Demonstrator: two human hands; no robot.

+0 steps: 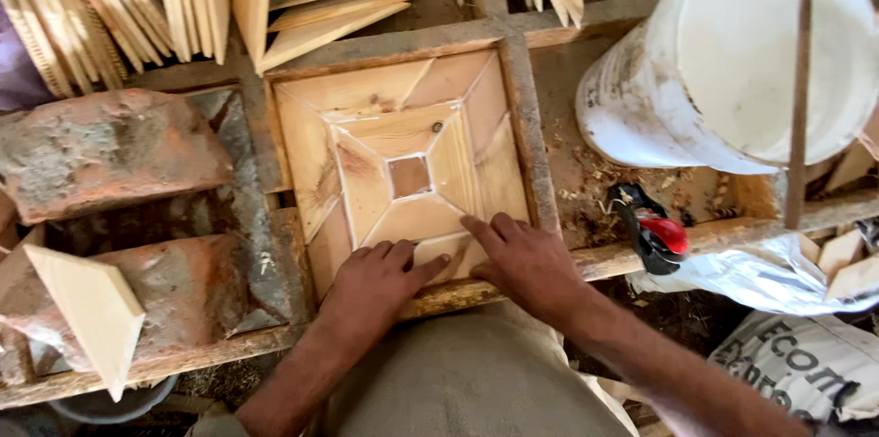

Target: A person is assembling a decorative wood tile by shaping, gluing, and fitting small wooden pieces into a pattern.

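Both hands lie flat and open at the near edge of a square wooden panel (403, 162) set in a wooden frame (526, 125) on the table. Left hand (375, 281) and right hand (526, 258) press fingertips on one small wedge piece (441, 249). Off right stand a white bucket (732, 61) and a red-and-black tool (655, 235).

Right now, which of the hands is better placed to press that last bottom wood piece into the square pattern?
Probably the left hand: its fingertips rest on the loose bottom wood piece. The right hand lies beside it, on the piece's right end.
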